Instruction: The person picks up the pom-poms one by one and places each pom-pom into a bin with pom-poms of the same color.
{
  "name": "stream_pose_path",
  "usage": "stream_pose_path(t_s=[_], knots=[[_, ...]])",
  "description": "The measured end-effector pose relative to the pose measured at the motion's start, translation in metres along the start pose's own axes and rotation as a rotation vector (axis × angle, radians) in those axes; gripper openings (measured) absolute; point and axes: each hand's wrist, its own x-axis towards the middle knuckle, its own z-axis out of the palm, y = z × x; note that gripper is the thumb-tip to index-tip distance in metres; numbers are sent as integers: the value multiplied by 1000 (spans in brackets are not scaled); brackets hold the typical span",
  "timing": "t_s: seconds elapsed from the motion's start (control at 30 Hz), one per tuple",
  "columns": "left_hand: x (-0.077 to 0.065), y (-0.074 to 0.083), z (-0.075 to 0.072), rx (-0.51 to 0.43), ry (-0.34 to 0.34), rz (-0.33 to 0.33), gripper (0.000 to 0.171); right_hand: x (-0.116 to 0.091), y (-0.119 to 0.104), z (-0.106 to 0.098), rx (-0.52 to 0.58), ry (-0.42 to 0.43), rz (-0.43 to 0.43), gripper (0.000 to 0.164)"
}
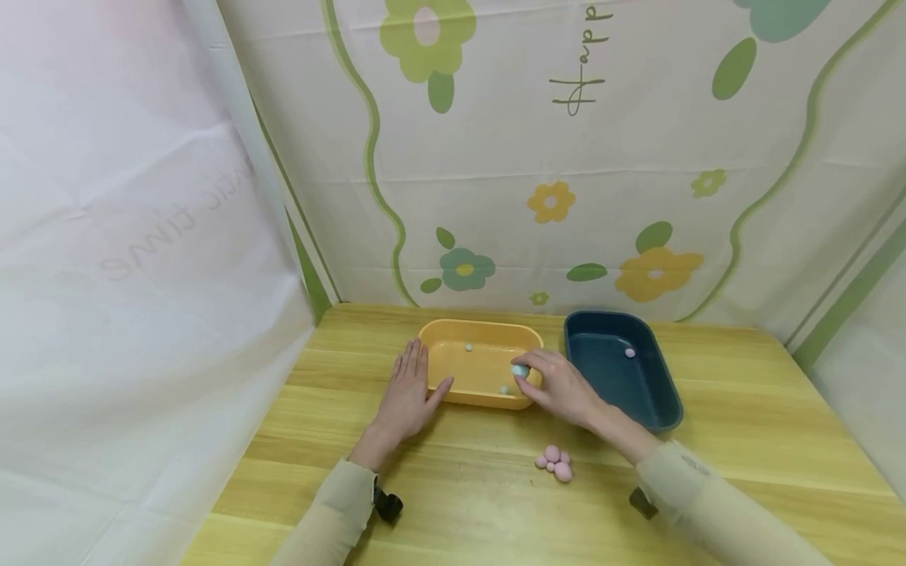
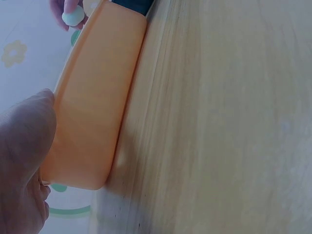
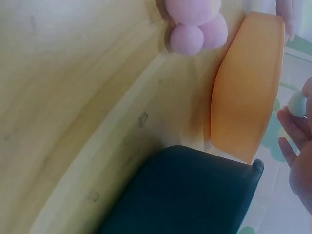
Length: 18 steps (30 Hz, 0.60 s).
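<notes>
My right hand [image 1: 559, 385] pinches a pale blue-green ball [image 1: 520, 370] between thumb and fingers, above the right end of a yellow-orange tray [image 1: 453, 398]. In the right wrist view the same ball [image 3: 297, 104] shows at the fingertips. My left hand [image 1: 406, 397] rests against the tray's left end, fingers straight and thumb across the near rim. Inside the tray lie two small pale balls, one toward the back [image 1: 469, 347] and one near the front wall [image 1: 504, 390].
Right of the yellow tray stands a dark blue tray [image 1: 609, 385] with a small pink ball [image 1: 630, 353] in it. A cluster of several pink balls [image 1: 553, 453] lies on the wooden table [image 1: 453, 487] in front. A flowered cloth [image 1: 495, 157] hangs behind.
</notes>
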Motion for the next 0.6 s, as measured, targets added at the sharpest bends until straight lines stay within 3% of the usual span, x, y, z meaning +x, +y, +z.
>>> stream_pose_path(t_s=[0.6], knots=[[0, 0, 1, 11, 20, 3, 93, 26, 21, 9, -35, -65, 84, 19]])
